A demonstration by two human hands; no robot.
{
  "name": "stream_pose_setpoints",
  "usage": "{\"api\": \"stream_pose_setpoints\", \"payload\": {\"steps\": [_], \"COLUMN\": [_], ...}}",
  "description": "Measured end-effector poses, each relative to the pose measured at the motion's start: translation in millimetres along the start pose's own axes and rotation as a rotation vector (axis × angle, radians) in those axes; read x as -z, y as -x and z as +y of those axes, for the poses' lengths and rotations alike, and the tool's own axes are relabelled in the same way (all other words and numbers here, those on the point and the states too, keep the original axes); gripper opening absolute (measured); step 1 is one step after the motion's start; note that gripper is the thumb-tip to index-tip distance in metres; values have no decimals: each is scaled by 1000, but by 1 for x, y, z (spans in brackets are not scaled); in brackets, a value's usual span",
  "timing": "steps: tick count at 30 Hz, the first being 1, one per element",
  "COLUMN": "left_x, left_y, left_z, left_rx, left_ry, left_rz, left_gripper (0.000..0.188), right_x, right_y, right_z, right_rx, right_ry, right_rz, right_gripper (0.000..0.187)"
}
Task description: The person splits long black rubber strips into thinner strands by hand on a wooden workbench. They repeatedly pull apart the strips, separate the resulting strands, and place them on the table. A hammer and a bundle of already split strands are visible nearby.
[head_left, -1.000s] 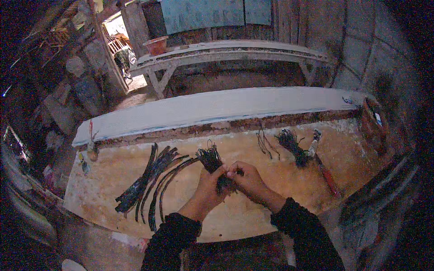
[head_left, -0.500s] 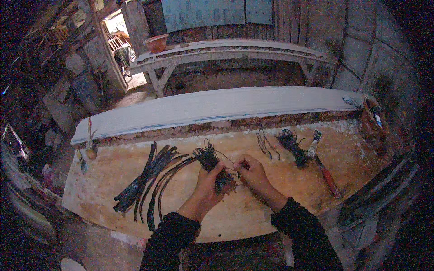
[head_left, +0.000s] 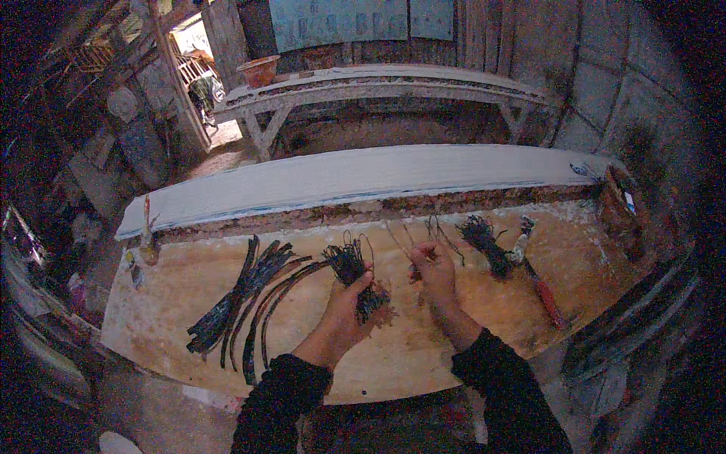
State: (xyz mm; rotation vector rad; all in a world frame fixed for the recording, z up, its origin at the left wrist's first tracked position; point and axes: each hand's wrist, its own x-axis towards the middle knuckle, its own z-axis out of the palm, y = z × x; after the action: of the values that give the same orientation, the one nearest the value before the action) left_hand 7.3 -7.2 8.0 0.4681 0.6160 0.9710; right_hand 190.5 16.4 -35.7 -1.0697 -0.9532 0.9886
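My left hand [head_left: 346,306] is closed around a bundle of thin dark strands [head_left: 348,263], whose looped, frayed ends stick up above the thumb. To its right, my right hand [head_left: 432,271] pinches a thin strand [head_left: 398,240] that rises from the fingertips, apart from the bundle. Left of the left hand lie a stack of flat black strips [head_left: 240,303] and several longer curved strips [head_left: 265,325]. Just beyond the right hand rest a few loose thin strands [head_left: 448,236]. A second tied dark bundle [head_left: 488,248] lies further right.
Beside the second bundle is a tool with a red handle [head_left: 546,296] and whitish head. A pale raised ledge [head_left: 363,180] runs along the far side of the wooden board [head_left: 408,371]. A brownish container [head_left: 624,203] stands at far right; behind is a bench [head_left: 393,76] with a reddish bowl [head_left: 259,72].
My right hand has moved away from the bundle, slightly right and farther out, with a thin strand in its fingers. My left hand still grips the bundle in nearly the same place.
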Motion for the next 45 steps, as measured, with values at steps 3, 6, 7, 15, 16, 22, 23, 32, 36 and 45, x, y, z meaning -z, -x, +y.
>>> {"api": "stream_pose_setpoints", "payload": {"steps": [3, 6, 7, 15, 16, 22, 23, 32, 36, 45], "left_x": [0, -2, -3, -16, -14, 10, 9, 4, 15, 14], "left_y": [4, 5, 7, 10, 11, -4, -6, -3, -8, -8], "left_z": [0, 2, 4, 3, 3, 5, 5, 3, 0, -2], "left_rx": [-6, -19, -33, -34, -28, -87, -104, -132, -96, -145], "left_ry": [-33, -90, -85, -156, -126, -39, -30, 110, 132, 54], "left_rz": [-21, -5, -53, 29, 18, 16, 68, 37, -28, 55], "left_gripper": [14, 18, 20, 25, 25, 18, 18, 21, 22, 15], "right_x": [-28, -39, -39, -38, -39, -24, -15, 25, 34, -2], "right_y": [26, 38, 39, 50, 51, 23, 14, -17, -27, 5], "right_z": [-42, -46, -40, -35, -43, -27, -22, -37, -23, -41], "right_rx": [-178, -235, -215, -33, -123, 139, 177, 255, 212, 230], "right_ry": [115, 161, 184, 251, 219, 666, 766, 1383, 1354, 691], "right_rz": [-103, -202, -236, -380, -393, -328, -280, 14, -47, -74], "right_gripper": [19, 15, 13, 7, 8, 14, 16, 22, 21, 24]}}
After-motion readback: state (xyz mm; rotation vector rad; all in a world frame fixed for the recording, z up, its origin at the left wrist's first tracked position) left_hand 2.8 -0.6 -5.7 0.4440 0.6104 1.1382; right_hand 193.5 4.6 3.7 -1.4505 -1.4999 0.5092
